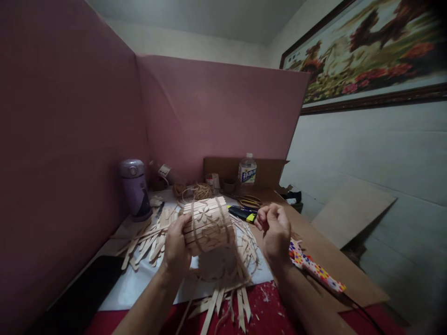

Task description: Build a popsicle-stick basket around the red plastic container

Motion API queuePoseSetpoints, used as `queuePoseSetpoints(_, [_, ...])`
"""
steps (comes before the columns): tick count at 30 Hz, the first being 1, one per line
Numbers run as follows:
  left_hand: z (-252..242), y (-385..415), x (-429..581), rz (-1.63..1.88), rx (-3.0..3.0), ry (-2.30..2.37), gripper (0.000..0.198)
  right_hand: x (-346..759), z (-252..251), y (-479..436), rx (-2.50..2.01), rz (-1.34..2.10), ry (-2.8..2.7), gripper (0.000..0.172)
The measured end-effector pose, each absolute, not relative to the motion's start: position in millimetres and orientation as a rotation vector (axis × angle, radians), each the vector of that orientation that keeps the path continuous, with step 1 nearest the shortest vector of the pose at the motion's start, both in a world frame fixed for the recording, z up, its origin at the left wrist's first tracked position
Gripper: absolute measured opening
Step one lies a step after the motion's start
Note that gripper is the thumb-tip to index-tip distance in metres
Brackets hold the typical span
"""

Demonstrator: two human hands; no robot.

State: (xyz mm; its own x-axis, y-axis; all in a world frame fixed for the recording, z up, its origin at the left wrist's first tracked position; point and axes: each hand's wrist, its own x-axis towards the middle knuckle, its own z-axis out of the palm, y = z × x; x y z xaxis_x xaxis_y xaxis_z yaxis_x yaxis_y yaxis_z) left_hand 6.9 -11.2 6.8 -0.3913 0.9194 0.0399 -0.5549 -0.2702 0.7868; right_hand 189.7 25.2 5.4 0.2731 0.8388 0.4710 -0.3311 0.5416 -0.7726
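My left hand (177, 242) is wrapped round the left end of a cylinder of pale wooden sticks (207, 225). Two bands of twine circle the cylinder, and a flower made of small wooden pieces sits on its side. To the right of it, my right hand (274, 228) is raised with its fingers curled together; whatever they hold, if anything, is too small to make out. Loose wooden sticks (150, 244) lie on white paper to the left, and more lie below the cylinder. A black and yellow cutter (242, 214) rests behind, between the hands.
A purple flask (135, 190) stands at the left, a clear bottle (247, 172) at the back. Scissors (249, 201) and twine (202, 190) lie behind the cylinder. A flower-patterned tool (316, 270) with a black cord is at the right, on brown board (349, 284).
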Motion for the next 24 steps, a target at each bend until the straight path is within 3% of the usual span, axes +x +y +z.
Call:
queuePoseSetpoints(10, [9, -7, 3, 1.872, 0.54, 0.803, 0.019, 192, -1, 28, -0.656, 0.876, -1.003, 0.039])
queuePoseSetpoints(18, [0, -2, -2, 1.9, 0.642, 0.845, 0.02, 191, -19, 35, -0.883, 0.617, -1.214, 0.046])
queuePoseSetpoints(24, [0, -4, -1, 1.908, 0.721, 0.899, 0.022, 188, -24, 32, -0.955, 0.447, -1.422, 0.034])
